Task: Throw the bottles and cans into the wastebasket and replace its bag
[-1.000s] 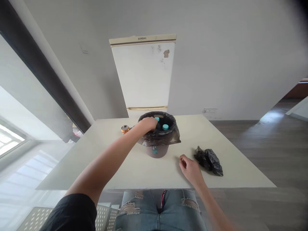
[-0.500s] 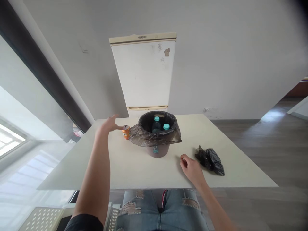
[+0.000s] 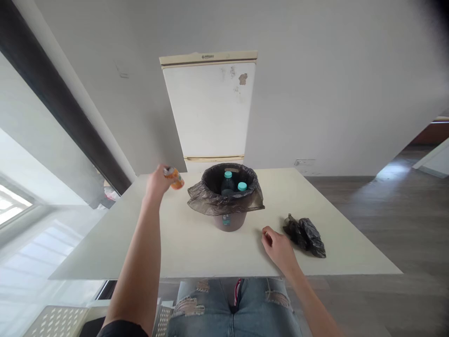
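My left hand (image 3: pixel 156 182) is closed around an orange drink can (image 3: pixel 173 177), lifted off the white table (image 3: pixel 196 243) and tilted, to the left of a small bin (image 3: pixel 229 220) lined with a dark plastic bag (image 3: pixel 217 202). Two bottles with teal caps (image 3: pixel 228 175) stand inside the bin. My right hand (image 3: pixel 277 245) rests on the table near its front edge, fingers loosely curled with nothing seen in them. A crumpled black plastic bag (image 3: pixel 306 235) lies just right of that hand.
A white fridge (image 3: pixel 210 110) stands against the wall behind the table. A window with a dark frame runs along the left. A perforated white seat (image 3: pixel 52 320) shows at the lower left. Wooden floor lies to the right.
My left hand left the bin, reached left to the orange can on the table, gripped it and lifted it. My right hand stayed in place.
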`<state>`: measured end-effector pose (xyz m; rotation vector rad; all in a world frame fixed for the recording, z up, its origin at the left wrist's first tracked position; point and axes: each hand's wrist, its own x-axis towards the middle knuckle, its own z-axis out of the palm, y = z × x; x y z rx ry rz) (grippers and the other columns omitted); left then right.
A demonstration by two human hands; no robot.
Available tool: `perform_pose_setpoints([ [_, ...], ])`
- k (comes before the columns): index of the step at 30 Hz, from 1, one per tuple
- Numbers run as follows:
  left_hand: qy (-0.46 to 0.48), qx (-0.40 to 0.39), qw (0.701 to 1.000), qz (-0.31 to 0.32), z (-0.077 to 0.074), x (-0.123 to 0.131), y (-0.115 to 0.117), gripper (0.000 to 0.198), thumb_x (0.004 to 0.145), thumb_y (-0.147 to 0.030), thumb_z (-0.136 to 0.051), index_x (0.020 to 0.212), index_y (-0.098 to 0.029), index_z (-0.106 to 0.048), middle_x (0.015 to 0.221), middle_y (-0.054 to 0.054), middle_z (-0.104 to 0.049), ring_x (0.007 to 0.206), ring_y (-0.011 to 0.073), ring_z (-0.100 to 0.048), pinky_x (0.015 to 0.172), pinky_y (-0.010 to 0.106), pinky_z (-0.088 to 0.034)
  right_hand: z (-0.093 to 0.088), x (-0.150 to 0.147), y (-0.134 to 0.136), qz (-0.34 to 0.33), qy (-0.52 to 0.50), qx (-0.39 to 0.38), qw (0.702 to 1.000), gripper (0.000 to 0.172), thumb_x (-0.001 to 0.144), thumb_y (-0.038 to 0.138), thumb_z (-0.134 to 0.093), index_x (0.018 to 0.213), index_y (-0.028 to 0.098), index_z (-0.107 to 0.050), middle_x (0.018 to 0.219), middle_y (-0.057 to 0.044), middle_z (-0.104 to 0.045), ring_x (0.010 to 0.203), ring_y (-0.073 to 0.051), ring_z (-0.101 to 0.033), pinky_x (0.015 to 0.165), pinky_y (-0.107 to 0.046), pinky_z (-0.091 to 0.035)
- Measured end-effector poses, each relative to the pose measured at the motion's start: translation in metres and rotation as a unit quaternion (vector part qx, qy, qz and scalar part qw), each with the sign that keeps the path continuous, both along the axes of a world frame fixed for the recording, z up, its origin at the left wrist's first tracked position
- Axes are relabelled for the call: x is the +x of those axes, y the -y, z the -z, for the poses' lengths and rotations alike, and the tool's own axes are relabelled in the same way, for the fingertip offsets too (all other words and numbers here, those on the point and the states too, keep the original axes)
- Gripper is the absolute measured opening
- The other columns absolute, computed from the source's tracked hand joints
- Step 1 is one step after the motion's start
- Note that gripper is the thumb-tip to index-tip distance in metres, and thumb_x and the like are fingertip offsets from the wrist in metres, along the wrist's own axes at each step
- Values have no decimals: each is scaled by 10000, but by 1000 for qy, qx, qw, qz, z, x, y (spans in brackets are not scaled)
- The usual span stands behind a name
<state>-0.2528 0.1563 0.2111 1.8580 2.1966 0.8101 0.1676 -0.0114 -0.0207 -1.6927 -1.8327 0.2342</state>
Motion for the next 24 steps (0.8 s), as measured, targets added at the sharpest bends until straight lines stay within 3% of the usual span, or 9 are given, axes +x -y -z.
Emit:
perform_pose_setpoints([
  [2, 33, 124, 992, 1, -40, 9, 22, 565, 805, -398, -829, 1291, -261, -575, 1071, 71, -717, 962, 275, -681, 782, 361, -523, 0, 0, 0, -1, 0, 3, 1000, 137, 975, 290, -471, 969, 244, -600, 665, -5, -647, 599, -198, -643, 620, -279, -415],
  [4, 72, 193, 978, 24, -76, 26, 45, 623, 780, -422, -858, 1318, -298, -570, 1146, 59, -711, 927, 256, -690, 767, 358, -531, -2, -1, 0, 3, 0, 4, 1000, 135, 967, 288, -472, 959, 246, -600, 657, -8, -648, 596, -206, -651, 615, -281, -416],
  [6, 86, 187, 975, 88, -101, 48, 62, 680, 746, -448, -880, 1336, -317, -568, 1124, 49, -718, 871, 239, -698, 707, 330, -522, -3, -2, 0, 5, 2, 7, 1000, 132, 960, 288, -475, 949, 248, -600, 653, -10, -649, 595, -212, -657, 613, -285, -418],
  [8, 55, 136, 974, 172, -111, 73, 70, 649, 725, -446, -885, 1293, -317, -597, 1041, 32, -726, 827, 232, -689, 673, 310, -496, -5, -3, 0, 5, 5, 15, 1000, 129, 956, 286, -478, 941, 248, -600, 651, -10, -648, 597, -214, -661, 616, -288, -421],
  [10, 1, 69, 969, 235, -108, 95, 69, 579, 719, -426, -873, 1230, -305, -627, 947, 27, -720, 781, 234, -669, 645, 304, -461, -5, -3, 0, 5, 8, 21, 1000, 125, 956, 283, -481, 939, 249, -600, 649, -8, -646, 600, -215, -660, 618, -289, -419],
  [13, -69, -3, 954, 292, -91, 121, 58, 532, 706, -391, -855, 1184, -287, -645, 931, 50, -711, 781, 254, -650, 626, 308, -421, -2, -3, 0, 5, 12, 21, 1000, 122, 960, 278, -481, 938, 247, -596, 646, -6, -641, 591, -210, -653, 611, -290, -407],
  [19, -176, -90, 922, 334, -61, 143, 36, 552, 650, -278, -864, 1159, -272, -651, 1014, 82, -714, 836, 289, -663, 663, 315, -417, -1, -5, -4, -1, -9, 19, 1000, 135, 964, 295, -489, 965, 251, -616, 667, -8, -650, 604, -213, -648, 621, -299, -398],
  [22, -183, -113, 915, 341, -57, 149, 30, 542, 601, -194, -862, 1100, -262, -661, 956, 79, -724, 798, 299, -674, 680, 331, -435, -12, -15, -7, -6, -109, 24, 994, 141, 966, 357, -541, 957, 257, -641, 631, 8, -609, 555, -194, -579, 621, -305, -409],
  [24, -173, -120, 915, 345, -57, 152, 29, 538, 581, -185, -867, 1076, -265, -671, 955, 79, -730, 790, 307, -682, 694, 343, -451, -29, -24, -12, -3, -239, 19, 971, 185, 957, 439, -610, 987, 262, -657, 647, 10, -610, 556, -184, -539, 608, -304, -419],
])
